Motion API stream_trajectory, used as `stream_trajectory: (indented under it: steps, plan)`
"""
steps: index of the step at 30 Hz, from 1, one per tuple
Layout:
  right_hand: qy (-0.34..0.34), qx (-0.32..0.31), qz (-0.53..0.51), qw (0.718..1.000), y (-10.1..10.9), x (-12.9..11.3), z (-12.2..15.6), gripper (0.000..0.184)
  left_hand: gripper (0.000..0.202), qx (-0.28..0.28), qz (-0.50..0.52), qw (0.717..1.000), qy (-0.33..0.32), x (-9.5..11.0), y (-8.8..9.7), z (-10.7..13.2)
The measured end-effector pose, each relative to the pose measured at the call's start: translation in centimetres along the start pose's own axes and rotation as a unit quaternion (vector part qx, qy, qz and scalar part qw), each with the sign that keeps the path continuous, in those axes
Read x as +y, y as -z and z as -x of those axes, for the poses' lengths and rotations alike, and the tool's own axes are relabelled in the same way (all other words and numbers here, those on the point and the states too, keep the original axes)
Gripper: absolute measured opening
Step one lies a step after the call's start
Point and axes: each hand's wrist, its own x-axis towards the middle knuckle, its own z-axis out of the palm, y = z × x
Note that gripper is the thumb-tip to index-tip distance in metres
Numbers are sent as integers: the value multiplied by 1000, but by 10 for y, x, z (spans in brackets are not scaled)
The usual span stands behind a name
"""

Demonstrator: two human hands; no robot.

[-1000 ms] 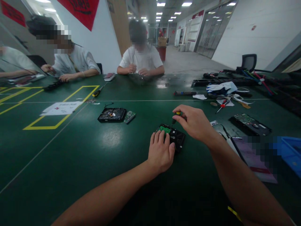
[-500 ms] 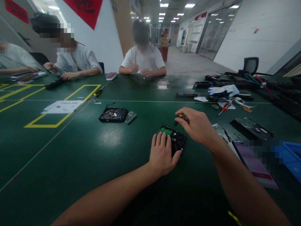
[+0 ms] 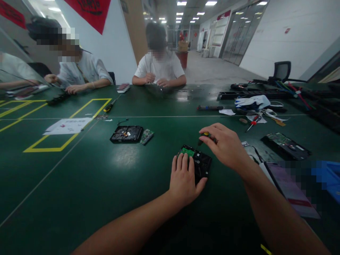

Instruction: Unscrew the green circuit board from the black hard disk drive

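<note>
HDD (image 3: 204,163) w/ green PCB (image 3: 187,152) is held down on counter (image 3: 122,198) by L hand (image 3: 183,180), grip splayed flat; screwdriver (image 3: 206,134) is pinched in R hand (image 3: 223,146), grip tight, by HDD's far edge.

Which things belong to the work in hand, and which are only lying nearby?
In use:
left hand on black hard drive
right hand holding yellow-topped screwdriver

Apparently just lying about:
left drive
loose circuit board
red-handled screwdriver
right drive

Electronics workshop in an office-like interior: people (image 3: 159,67) at a green tabletop (image 3: 79,187) bearing hard drives (image 3: 204,163), a circuit board (image 3: 147,136) and a screwdriver (image 3: 108,107); ceiling lights (image 3: 211,3) and glass doors (image 3: 236,39) beyond.
</note>
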Motion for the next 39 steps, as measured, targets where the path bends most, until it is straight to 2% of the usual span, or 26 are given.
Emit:
stream_trajectory:
  steps: [19, 25, 33, 39]
  plan:
    - [-16, -17, -7, 1000, 8, -2, 2, 15, 81, -19, 16, 1000, 2, -1, -1, 1]
    - [-21, 0, -1, 1000, 10, -6, 4, 16, 79, -2, 23, 1000, -1, -2, -2, 1]
    - [-39, 4, 21, 999, 9, -6, 2, 18, 81, -25, 20, 999, -5, -3, 0, 2]
    - [-50, 6, 24, 998, 6, -4, 3, 12, 100, -41, 18, 999, -2, -2, -1, 1]
